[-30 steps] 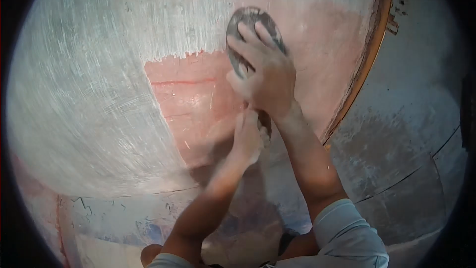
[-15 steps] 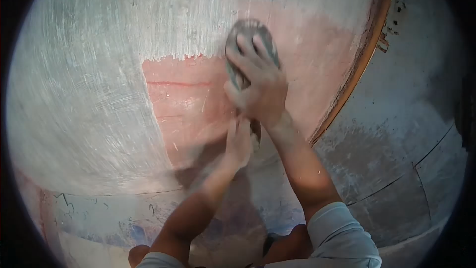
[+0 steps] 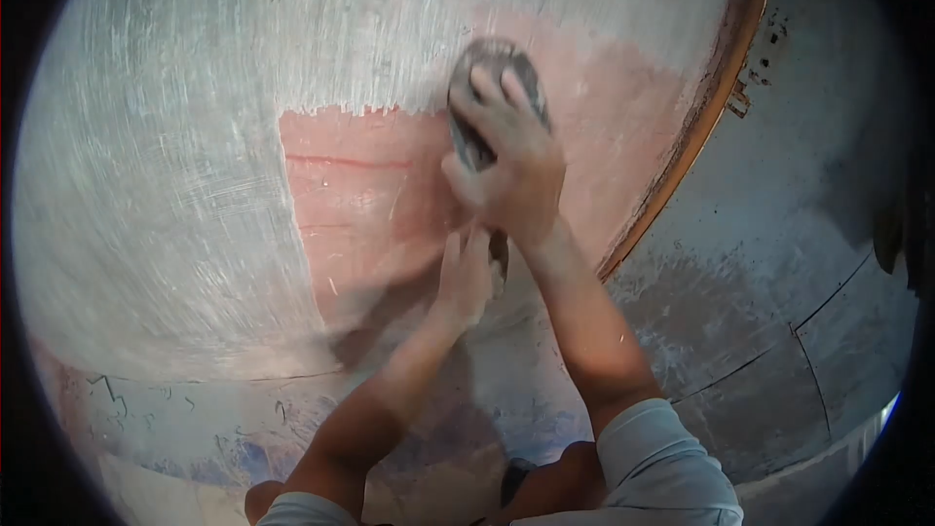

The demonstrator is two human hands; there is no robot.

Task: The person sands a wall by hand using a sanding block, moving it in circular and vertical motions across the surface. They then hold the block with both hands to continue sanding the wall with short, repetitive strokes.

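A long grey sander [image 3: 498, 51] with a rounded front end lies against the curved surface [image 3: 360, 205], over a patch of pink. My right hand [image 3: 516, 156] grips it from above, fingers spread over its front half. Below, my left hand [image 3: 466, 278] closes on its rear end, part of which shows dark beside the fingers. Both hands are slightly blurred, and the sander's underside is hidden.
White, scratched coating [image 3: 175, 136] surrounds the pink patch on the left and above. An orange-brown edge strip [image 3: 721, 122] curves down the right side. Beyond it lies a worn grey surface [image 3: 760, 234] with dark cracks. My shadow falls below the pink patch.
The sander and both hands stay in nearly the same place, with only a slight shift. The whole view has tilted a little.
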